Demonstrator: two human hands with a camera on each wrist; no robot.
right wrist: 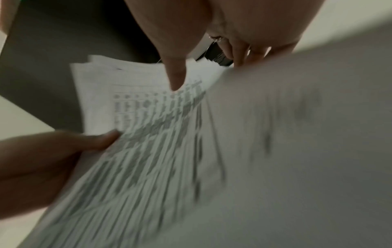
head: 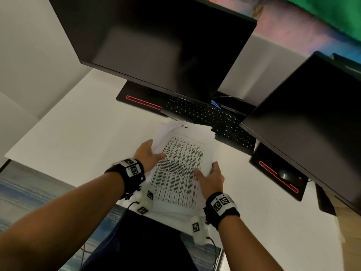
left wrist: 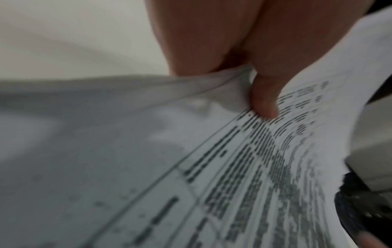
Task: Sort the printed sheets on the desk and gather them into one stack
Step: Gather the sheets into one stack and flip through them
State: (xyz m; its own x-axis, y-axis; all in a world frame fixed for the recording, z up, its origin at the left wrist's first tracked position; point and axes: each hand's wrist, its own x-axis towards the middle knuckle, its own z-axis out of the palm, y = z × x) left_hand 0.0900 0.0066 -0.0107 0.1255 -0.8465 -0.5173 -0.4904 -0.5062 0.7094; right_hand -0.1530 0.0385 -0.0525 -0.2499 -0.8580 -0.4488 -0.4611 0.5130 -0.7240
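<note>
Head view: both hands hold a bundle of white printed sheets w/ black table text (head: pixel 178 169), raised between them above the white desk (head: pixel 78 133). Left hand (head: pixel 148 156) grips the bundle's left edge, thumb on top. Right hand (head: pixel 212 179) grips the right edge, thumb on the print. Beyond the hands: black keyboard (head: pixel 207 114), two dark monitors (head: pixel 160 47); black mouse (head: pixel 285 175) off to the right of the right hand.

Left wrist view: thumb (left wrist: pixel 265 100) presses down on the top sheet, pinching the paper; sheets curl under it.

Right wrist view: blurry. Thumb (right wrist: pixel 176 72) lies on the top page, fingers (right wrist: pixel 241 50) go behind the stack's edge; left hand's thumb (right wrist: pixel 99 140) pinches the opposite side.
</note>
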